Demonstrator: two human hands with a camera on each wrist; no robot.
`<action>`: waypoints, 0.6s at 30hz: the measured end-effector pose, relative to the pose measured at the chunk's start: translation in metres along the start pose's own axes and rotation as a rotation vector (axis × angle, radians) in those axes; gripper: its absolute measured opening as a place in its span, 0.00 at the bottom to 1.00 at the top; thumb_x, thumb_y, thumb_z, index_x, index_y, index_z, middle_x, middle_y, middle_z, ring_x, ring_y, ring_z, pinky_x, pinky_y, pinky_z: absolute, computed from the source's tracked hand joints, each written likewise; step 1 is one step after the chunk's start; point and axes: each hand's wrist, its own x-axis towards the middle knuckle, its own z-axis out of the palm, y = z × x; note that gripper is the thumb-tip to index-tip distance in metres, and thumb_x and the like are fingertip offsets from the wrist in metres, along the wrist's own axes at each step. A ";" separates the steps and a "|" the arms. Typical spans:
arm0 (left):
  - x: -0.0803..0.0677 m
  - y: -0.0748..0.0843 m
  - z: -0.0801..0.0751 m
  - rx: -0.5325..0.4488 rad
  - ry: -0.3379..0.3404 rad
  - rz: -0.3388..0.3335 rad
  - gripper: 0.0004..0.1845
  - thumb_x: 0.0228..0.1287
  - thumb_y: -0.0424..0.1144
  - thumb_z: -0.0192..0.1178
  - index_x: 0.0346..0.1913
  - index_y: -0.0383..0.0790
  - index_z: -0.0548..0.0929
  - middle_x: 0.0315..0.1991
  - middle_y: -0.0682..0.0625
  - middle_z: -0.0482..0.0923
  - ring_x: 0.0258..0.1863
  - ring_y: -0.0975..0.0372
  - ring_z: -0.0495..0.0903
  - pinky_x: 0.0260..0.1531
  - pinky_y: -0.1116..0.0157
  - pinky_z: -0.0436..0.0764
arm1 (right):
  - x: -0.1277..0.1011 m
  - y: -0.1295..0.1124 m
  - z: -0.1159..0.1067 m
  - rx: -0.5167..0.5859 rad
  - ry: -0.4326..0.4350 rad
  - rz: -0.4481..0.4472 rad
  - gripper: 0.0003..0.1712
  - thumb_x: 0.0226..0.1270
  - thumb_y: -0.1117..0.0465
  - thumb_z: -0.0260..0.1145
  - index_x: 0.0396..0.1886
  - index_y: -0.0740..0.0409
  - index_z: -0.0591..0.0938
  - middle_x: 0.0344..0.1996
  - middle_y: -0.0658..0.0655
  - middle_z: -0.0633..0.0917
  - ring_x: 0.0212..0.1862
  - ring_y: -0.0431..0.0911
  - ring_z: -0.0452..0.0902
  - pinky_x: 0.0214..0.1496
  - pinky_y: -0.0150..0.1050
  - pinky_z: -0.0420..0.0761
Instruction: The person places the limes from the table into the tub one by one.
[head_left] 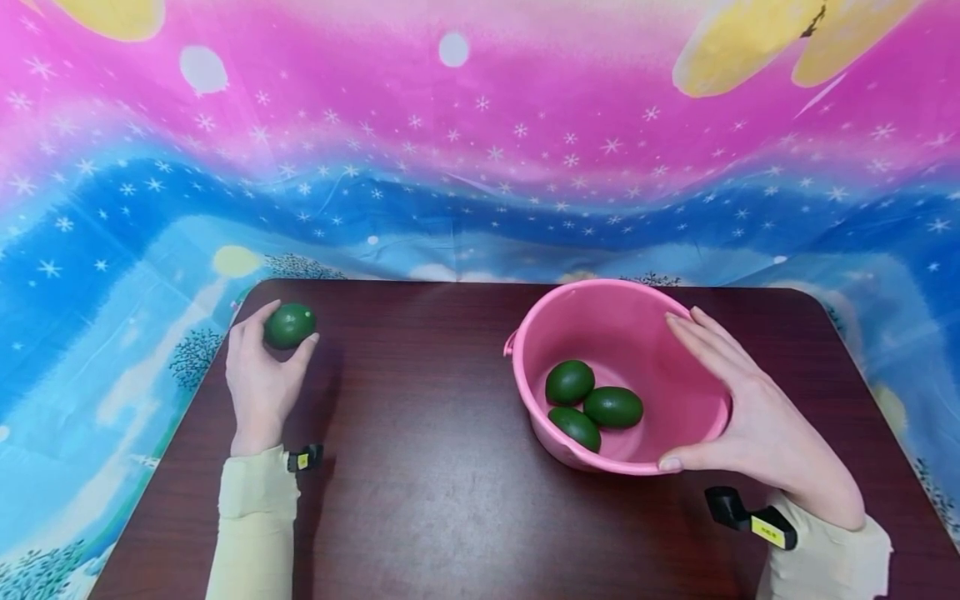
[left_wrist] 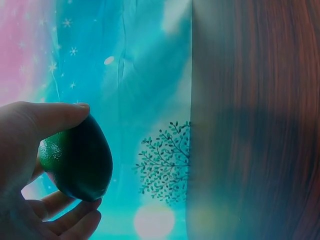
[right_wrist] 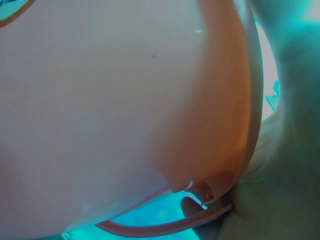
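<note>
My left hand point(head_left: 264, 375) holds a dark green avocado point(head_left: 290, 326) between thumb and fingers, over the far left of the table. In the left wrist view the avocado point(left_wrist: 80, 159) shows smooth and glossy, with the thumb on top and fingertips below. A pink bucket point(head_left: 600, 292) stands right of the middle. Three more avocados point(head_left: 613, 407) lie together on the left part of its floor. My right hand point(head_left: 738, 400) grips the bucket's right side, thumb on the near rim and fingers over the far right rim. Close up in the right wrist view is the bucket wall point(right_wrist: 125, 100).
The dark brown wooden table point(head_left: 420, 467) has rounded far corners. Behind and beside it hangs a pink and blue cloth point(head_left: 465, 150) with snowflakes. The bucket's pink handle point(right_wrist: 150, 230) hangs outside its wall, near the right hand.
</note>
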 end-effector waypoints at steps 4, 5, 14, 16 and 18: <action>0.000 0.004 0.002 -0.006 -0.002 0.019 0.36 0.57 0.42 0.77 0.70 0.47 0.77 0.59 0.38 0.74 0.58 0.43 0.74 0.54 0.39 0.71 | 0.000 -0.001 0.000 -0.001 0.000 0.002 0.77 0.29 0.45 0.92 0.82 0.36 0.58 0.81 0.45 0.52 0.78 0.36 0.42 0.48 0.49 0.81; 0.000 0.004 0.003 -0.008 -0.002 0.021 0.36 0.56 0.41 0.77 0.69 0.47 0.77 0.59 0.38 0.74 0.57 0.43 0.75 0.54 0.39 0.71 | 0.000 -0.001 0.000 0.001 0.000 0.004 0.77 0.29 0.45 0.92 0.82 0.36 0.58 0.81 0.45 0.52 0.78 0.36 0.42 0.48 0.49 0.81; 0.000 0.011 0.005 -0.019 0.012 0.052 0.36 0.56 0.42 0.78 0.69 0.47 0.78 0.59 0.38 0.74 0.57 0.44 0.75 0.54 0.40 0.73 | 0.001 0.000 0.000 -0.014 0.006 -0.015 0.78 0.29 0.46 0.92 0.82 0.38 0.58 0.81 0.46 0.52 0.78 0.37 0.41 0.49 0.58 0.80; -0.001 0.012 0.005 -0.021 0.012 0.053 0.36 0.56 0.42 0.78 0.69 0.47 0.78 0.59 0.38 0.74 0.57 0.44 0.75 0.54 0.40 0.73 | 0.001 0.000 0.000 -0.010 0.005 -0.014 0.77 0.29 0.46 0.92 0.82 0.38 0.58 0.81 0.46 0.52 0.78 0.37 0.41 0.49 0.58 0.80; -0.001 0.013 0.005 -0.021 0.008 0.053 0.36 0.56 0.42 0.78 0.69 0.48 0.78 0.58 0.39 0.74 0.57 0.45 0.75 0.54 0.40 0.73 | 0.000 0.000 0.000 0.003 0.003 -0.010 0.77 0.29 0.47 0.92 0.82 0.38 0.58 0.81 0.46 0.52 0.78 0.37 0.41 0.49 0.61 0.80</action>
